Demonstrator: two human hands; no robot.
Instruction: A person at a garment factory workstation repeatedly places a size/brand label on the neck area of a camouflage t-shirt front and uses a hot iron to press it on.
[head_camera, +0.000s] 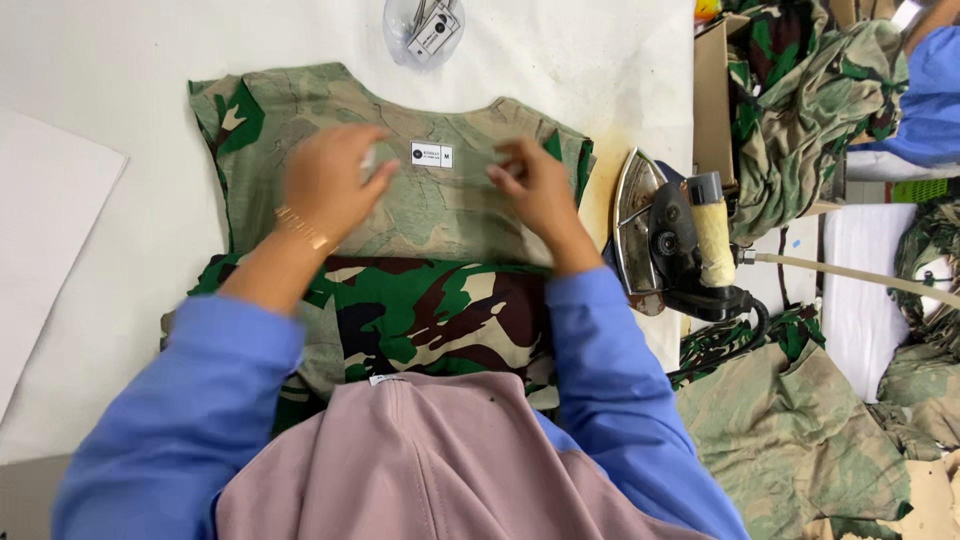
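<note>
White padded worktop (110, 300) fills the left and centre of the frame, with a pale sheet at its left edge. A camouflage shirt (420, 215) lies flat at centre frame, inside out at the top, neckline toward the upper edge, with its lower part folded up to show the darker printed face. A small white label (431, 154) sits just below the neckline. The left hand (330, 182), with a gold bracelet at the wrist, rests on the cloth left of the label, fingers curled and pressed down; whether it pinches anything cannot be told. The right hand (535, 190) lies right of the label, fingertips drawn together on the fabric. An iron (665, 240) rests on its side at the right of the shirt, its hose trailing toward the right edge. A clear bag (424, 28) lies at the top centre. Heaps of camouflage garments (800, 90) occupy the right side. The shirt appears light, soft and limp; the shoulder seams or collar likely offer the firmest hold.
</note>
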